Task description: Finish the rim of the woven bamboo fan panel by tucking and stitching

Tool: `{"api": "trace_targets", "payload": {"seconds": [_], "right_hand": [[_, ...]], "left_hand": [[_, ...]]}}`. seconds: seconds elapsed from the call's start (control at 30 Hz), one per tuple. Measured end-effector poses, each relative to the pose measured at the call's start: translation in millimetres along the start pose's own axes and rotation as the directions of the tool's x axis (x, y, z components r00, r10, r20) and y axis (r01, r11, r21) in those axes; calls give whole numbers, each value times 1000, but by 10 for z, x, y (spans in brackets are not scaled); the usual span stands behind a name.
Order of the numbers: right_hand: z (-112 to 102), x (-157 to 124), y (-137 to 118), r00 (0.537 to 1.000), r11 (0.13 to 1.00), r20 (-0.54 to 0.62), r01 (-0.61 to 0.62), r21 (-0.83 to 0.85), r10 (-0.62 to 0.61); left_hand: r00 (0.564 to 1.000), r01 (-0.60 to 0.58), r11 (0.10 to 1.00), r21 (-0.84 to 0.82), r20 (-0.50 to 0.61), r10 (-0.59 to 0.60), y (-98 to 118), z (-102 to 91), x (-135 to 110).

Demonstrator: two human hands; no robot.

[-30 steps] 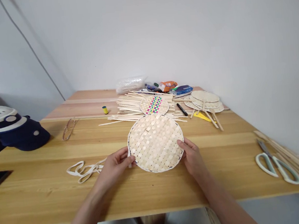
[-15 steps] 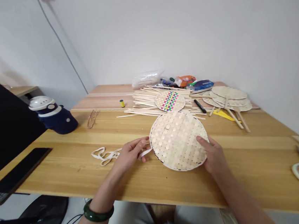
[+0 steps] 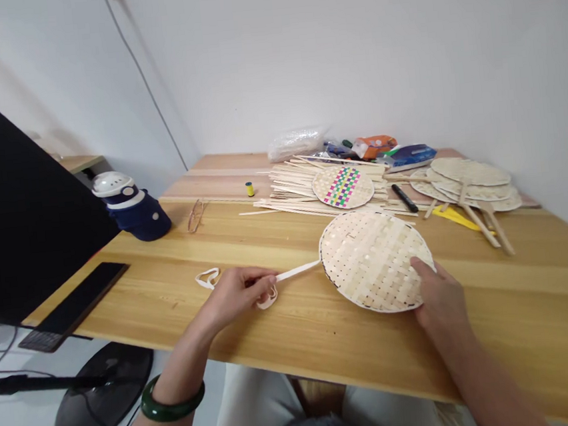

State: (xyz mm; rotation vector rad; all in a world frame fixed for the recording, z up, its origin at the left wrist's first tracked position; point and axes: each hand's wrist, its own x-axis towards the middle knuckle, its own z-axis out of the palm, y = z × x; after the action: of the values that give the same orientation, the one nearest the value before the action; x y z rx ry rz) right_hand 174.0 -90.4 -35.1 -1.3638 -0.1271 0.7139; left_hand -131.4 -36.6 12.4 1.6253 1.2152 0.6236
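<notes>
My right hand (image 3: 440, 295) grips the right edge of a round woven bamboo fan face (image 3: 376, 261), thumb on top and the other fingers hidden beneath. A narrow white ribbon (image 3: 297, 271) runs from the fan's left edge to my left hand (image 3: 239, 294), which pinches it between thumb and fingers. The stretch between hand and fan is drawn straight. More of the ribbon hangs in a loop below my left fingers, and its loose end curls on the wooden table (image 3: 286, 340) farther left.
Behind lie thin bamboo strips (image 3: 292, 189), a woven disc with coloured squares (image 3: 342, 187), a black marker (image 3: 404, 199) and a yellow thread spool (image 3: 249, 189). Several handled fans (image 3: 471, 175) are piled at right. Leftward are glasses (image 3: 195, 216), a blue jug (image 3: 138, 213) and a keyboard (image 3: 76, 303).
My left hand has moved away from the fan's edge, pulling the ribbon straight. The view has turned left, so the scissors at the right are out of sight.
</notes>
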Motion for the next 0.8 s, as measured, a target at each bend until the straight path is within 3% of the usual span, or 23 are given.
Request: {"api": "trace_targets", "payload": {"seconds": [0.13, 0.33, 0.4, 0.47, 0.57, 0.7, 0.8], "right_hand": [[17, -47, -62, 999, 1000, -54, 2, -3, -2], [45, -80, -108, 996, 999, -88, -10, 32, 13], [44, -75, -112, 996, 999, -81, -17, 47, 21], [37, -64, -113, 998, 998, -61, -30, 62, 34], [22, -31, -99, 999, 994, -21, -48, 94, 50], [6, 26, -73, 996, 988, 58, -74, 135, 67], [-14, 41, -78, 988, 985, 129, -104, 140, 86]], "left_hand": [[988, 91, 996, -8, -124, -91, -29, -126, 63], [985, 123, 992, -37, -116, -126, -80, -255, 112], [979, 117, 993, -13, -167, -118, -84, -324, 122], [963, 102, 992, 77, -258, -79, -97, -399, 143], [937, 120, 933, 339, -349, 6, -149, -471, 184], [933, 143, 848, 510, -356, 56, -225, -439, 216], [913, -20, 785, 619, -309, 268, -188, -331, 221]]}}
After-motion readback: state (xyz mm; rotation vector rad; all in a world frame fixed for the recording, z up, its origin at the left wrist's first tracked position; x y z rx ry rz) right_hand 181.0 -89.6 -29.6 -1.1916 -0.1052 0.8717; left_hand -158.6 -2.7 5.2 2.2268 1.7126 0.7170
